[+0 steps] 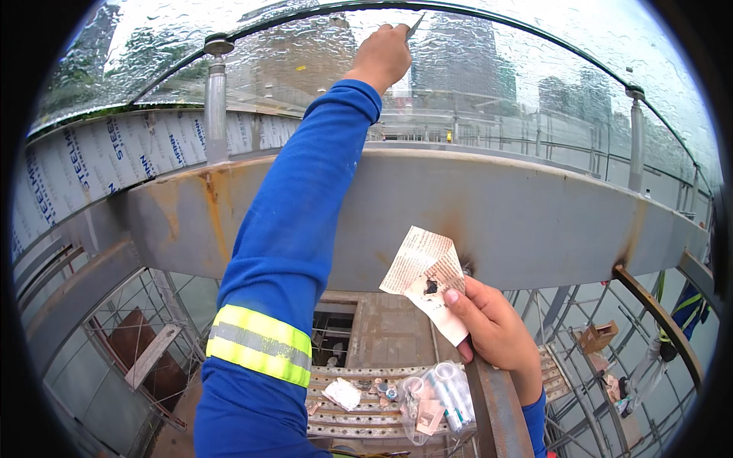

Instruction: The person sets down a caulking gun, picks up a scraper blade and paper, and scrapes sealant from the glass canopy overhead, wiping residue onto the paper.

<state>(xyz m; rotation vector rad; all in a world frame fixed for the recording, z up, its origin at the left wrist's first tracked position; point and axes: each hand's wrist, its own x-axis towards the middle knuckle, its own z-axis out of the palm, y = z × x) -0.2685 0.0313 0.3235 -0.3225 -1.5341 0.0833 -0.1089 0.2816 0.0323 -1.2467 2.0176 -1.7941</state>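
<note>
My left hand [385,57] is raised to the wet glass panels [305,65] overhead, near the dark seam [328,8] between them. Its fingers are closed round a thin grey blade [415,27]; its handle is hidden in the hand. Lower right, my right hand [492,320] pinches a folded piece of printed paper [420,267] between thumb and fingers. A black smear of some paste marks the paper's middle. The right wrist passes behind a narrow brown steel bar [500,412].
A wide grey steel beam [351,206] with rust streaks crosses ahead. Metal posts [217,111] hold the glass. Below, a perforated metal plank [359,420] carries a clear plastic bag [439,404] with tubes and crumpled paper [343,394]. Scaffolding surrounds it; another person [649,374] stands far right.
</note>
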